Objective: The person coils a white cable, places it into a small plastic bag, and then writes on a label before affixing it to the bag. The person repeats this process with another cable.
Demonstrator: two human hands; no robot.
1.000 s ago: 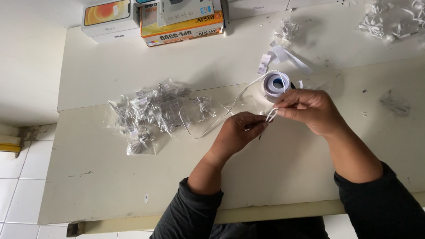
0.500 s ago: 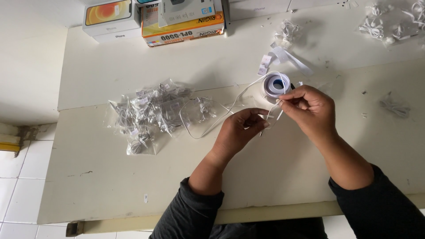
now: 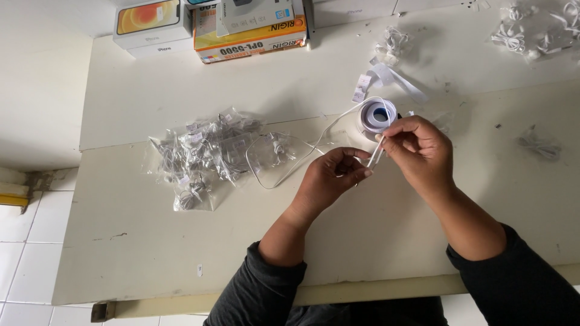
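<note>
Both hands, left hand (image 3: 331,178) and right hand (image 3: 418,149), pinch a thin white cable (image 3: 375,158); light, floppy, best gripped near its end.

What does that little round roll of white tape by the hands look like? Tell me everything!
The roll of white tape is a small ring, seemingly of paper or thin plastic, with a dark hollow middle. It lies on the white table, hole facing up, just beyond the right hand. A thin white strip seems to run from it to the fingers of both hands. Loose strips lie behind it.
</note>
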